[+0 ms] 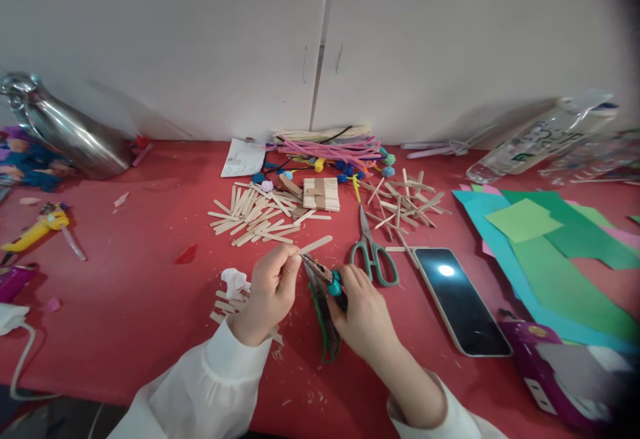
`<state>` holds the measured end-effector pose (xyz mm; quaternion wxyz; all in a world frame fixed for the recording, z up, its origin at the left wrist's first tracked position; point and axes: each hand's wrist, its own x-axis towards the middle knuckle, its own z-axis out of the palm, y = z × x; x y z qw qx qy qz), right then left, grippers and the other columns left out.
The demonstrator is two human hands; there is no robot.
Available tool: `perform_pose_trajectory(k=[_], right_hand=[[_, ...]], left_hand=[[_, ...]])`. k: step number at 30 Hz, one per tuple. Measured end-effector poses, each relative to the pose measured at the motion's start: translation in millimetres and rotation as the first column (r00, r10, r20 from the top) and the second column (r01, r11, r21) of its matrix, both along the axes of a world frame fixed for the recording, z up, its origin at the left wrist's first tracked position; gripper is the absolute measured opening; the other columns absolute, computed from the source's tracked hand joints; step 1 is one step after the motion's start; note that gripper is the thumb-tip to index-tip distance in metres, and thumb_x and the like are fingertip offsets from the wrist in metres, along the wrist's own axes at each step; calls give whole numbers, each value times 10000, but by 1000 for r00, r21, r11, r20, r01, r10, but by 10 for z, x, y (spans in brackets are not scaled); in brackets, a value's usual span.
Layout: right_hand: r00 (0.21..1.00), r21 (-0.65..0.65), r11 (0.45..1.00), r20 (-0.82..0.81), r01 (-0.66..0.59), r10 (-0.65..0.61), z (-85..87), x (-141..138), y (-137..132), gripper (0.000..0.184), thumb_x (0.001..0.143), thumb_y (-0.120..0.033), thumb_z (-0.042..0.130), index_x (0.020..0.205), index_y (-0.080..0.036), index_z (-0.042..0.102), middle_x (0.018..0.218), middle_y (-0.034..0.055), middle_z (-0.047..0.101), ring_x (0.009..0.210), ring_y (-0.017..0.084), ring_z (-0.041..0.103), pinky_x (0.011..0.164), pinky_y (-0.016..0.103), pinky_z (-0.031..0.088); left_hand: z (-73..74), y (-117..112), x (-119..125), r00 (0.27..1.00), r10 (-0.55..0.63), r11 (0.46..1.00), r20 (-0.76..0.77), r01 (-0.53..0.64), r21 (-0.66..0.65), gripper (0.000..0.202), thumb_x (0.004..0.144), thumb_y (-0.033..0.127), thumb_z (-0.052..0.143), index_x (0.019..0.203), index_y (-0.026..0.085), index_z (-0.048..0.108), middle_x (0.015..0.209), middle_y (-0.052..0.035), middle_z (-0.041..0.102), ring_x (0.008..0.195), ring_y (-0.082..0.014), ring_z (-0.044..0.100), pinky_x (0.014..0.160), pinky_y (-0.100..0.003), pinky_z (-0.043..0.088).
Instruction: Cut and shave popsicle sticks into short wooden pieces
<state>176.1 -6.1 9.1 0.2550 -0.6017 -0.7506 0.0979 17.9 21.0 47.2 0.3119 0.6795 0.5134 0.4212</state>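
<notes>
My left hand [273,289] pinches a wooden craft stick [317,244] between thumb and fingers, its rounded end pointing away to the right. In my right hand [367,316] is a pair of pliers [320,270] with teal and black handles. The jaws meet the stick close to my left fingertips; whether they are closed on it I cannot tell. Below the pliers lies a dark, narrow object edged with green fuzzy wire [325,346], partly covered by my right hand. Beside my left wrist sit cut stick pieces [227,306] and a crumpled white tissue [234,282].
Loose craft sticks [250,216] spread ahead, with a second pile [400,202] to the right. Grey-green scissors [373,256] and a phone [463,302] lie right of my hands. Coloured paper [550,266] covers the far right. A yellow glue gun [37,231] and metal jug [75,129] are left.
</notes>
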Motion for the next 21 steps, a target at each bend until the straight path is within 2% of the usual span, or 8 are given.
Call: perform_pose_trajectory(k=[3,6,9,14,18,21], right_hand=[[1000,-37,999,11,5,-4,-31,0,33,136,700,-149,442,822,-210,446,799,76,560,795,247,530,666,321,420],[1000,-149,989,-23,4,-7,-28,0,61,115,685,-163,437,788,-213,434,789,76,566,786,250,541,655,317,408],[997,-226,974,-69,4,-20,-15,12,74,80,681,-183,442,746,-218,413,738,53,561,711,232,555,598,290,387],[993,-236,971,-108,27,-54,2,30,85,78,685,-178,444,731,-222,399,670,12,540,605,185,543,545,248,360],[988,-205,978,-136,42,-70,19,32,100,82,691,-173,438,717,-226,381,650,-1,518,597,171,529,556,239,361],[986,-166,985,-151,43,-68,11,39,119,90,691,-165,432,710,-228,371,646,-3,513,594,168,522,557,236,359]], left_hand=[[-35,33,1,1000,-13,1000,-18,14,15,269,901,329,338,688,195,433,606,30,374,541,-112,335,540,-222,306],[-89,85,3,999,-22,1000,23,23,-13,294,902,344,338,657,194,398,598,38,333,549,-110,314,541,-220,296],[-157,143,3,993,-40,997,109,48,-67,295,891,376,363,667,191,416,597,41,321,555,-110,317,541,-220,294],[-235,219,-12,958,-59,989,281,95,-114,354,885,453,334,680,185,441,575,43,379,507,-101,339,504,-220,299],[-192,268,-37,972,-100,991,212,117,-70,290,878,433,362,826,176,485,621,37,456,532,-99,405,529,-212,335],[-107,305,-35,977,-173,984,126,178,-27,269,871,397,395,758,172,489,596,41,451,528,-96,403,536,-208,330]])
